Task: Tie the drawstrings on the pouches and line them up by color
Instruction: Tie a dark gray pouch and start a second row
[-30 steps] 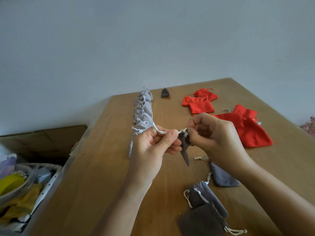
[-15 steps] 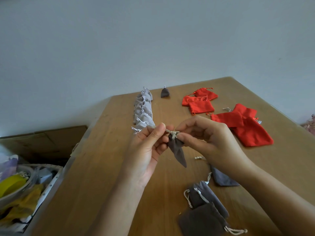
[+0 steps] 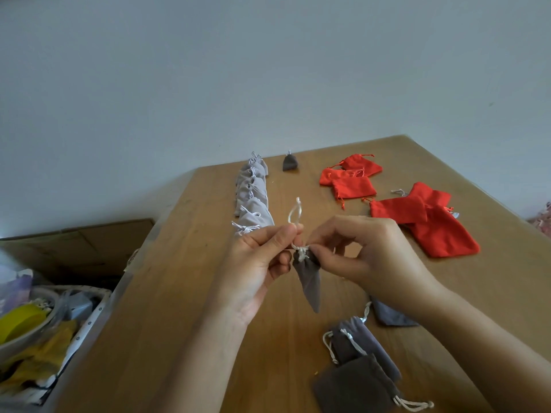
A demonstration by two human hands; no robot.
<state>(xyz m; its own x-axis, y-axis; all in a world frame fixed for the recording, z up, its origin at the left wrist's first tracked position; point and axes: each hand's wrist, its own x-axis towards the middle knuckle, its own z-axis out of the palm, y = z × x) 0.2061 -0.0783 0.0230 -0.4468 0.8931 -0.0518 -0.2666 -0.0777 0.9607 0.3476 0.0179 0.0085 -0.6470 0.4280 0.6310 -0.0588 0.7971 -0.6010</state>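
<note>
Dark grey pouch (image 3: 310, 281) hangs in the air over the middle of the table (image 3: 185, 293). Left hand (image 3: 256, 263) pinches its white string loop (image 3: 293, 214); right hand (image 3: 372, 257) pinches the knot (image 3: 301, 252) at its top.

— How is the light?
— Soft and even, like daylight. My right hand (image 3: 372, 257) casts only a faint shadow on the table (image 3: 185, 293).
— And sharpness?
— Crisp in the middle. The wide lens bends the table's edges, and the box (image 3: 74, 248) at left sits dim.

Wooden table (image 3: 179, 308), pale wall (image 3: 268, 70), cardboard box (image 3: 77, 245) at left, cluttered basket (image 3: 89, 320) beside table
</note>
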